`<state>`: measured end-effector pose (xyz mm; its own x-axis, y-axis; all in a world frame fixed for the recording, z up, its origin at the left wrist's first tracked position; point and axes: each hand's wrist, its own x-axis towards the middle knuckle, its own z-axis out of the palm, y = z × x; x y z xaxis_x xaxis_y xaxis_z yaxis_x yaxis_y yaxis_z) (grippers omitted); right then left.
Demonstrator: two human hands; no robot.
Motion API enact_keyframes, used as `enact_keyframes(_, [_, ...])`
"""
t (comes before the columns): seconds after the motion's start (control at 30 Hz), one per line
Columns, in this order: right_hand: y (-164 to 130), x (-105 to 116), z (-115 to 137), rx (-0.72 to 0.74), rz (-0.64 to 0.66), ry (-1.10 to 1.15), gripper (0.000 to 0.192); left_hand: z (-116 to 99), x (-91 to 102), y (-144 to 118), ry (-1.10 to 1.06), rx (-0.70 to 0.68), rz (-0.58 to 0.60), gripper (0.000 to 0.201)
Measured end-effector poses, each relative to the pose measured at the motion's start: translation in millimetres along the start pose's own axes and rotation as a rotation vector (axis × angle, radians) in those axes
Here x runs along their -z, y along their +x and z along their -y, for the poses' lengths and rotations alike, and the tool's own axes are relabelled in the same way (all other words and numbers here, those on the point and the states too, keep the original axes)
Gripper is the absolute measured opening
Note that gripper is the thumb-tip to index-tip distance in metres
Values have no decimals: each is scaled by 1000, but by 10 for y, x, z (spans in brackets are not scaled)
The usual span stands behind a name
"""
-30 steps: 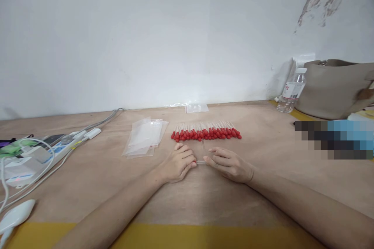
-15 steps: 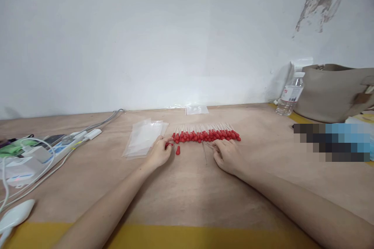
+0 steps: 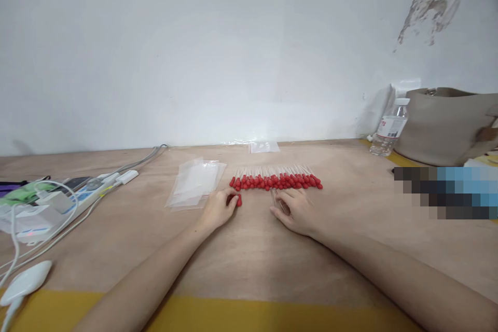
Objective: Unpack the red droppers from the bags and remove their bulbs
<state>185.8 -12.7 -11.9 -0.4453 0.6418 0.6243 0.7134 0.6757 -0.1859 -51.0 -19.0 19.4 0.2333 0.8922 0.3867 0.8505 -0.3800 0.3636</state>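
A row of droppers (image 3: 276,181) with red rubber bulbs lies across the middle of the table, thin pale tubes pointing toward the wall. My left hand (image 3: 220,207) is in front of the row's left end, thumb and fingers pinched at a loose red bulb (image 3: 239,200); its fingertips partly cover the bulb. In front of the row's middle, my right hand (image 3: 298,211) has its thumb and fingers around thin clear tubes (image 3: 273,196), partly hidden by the fingers. Clear plastic bags (image 3: 196,181) lie beyond my left hand.
A power strip (image 3: 83,197) with chargers and white cables runs along the left. Toward the right stand a water bottle (image 3: 390,127) and a grey-beige bag (image 3: 447,127). Another small plastic bag (image 3: 264,147) rests by the wall. Blurred blocks cover something at far right.
My left hand has moved slightly nearer, onto the loose red bulb in front of the row. My right hand has shifted left, its thumb and fingers now around the thin tubes.
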Motion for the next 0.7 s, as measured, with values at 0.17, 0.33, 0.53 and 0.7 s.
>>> enact_keyframes(0.17, [-9, 44, 25, 18, 68, 1, 27, -23, 32, -1, -2, 20, -35, 23])
enact_keyframes(0.33, [-4, 49, 27, 17, 73, 27, 29, 0, 15, 90, 15, -78, -179, 12])
enact_keyframes(0.53, [-48, 76, -13, -16, 6, 73, 30, -100, -95, 325, 156, -299, -135, 18])
enact_keyframes(0.7, [-73, 72, -87, -85, -4, 93, 26, -199, -165, 509, 264, -394, -119, 21])
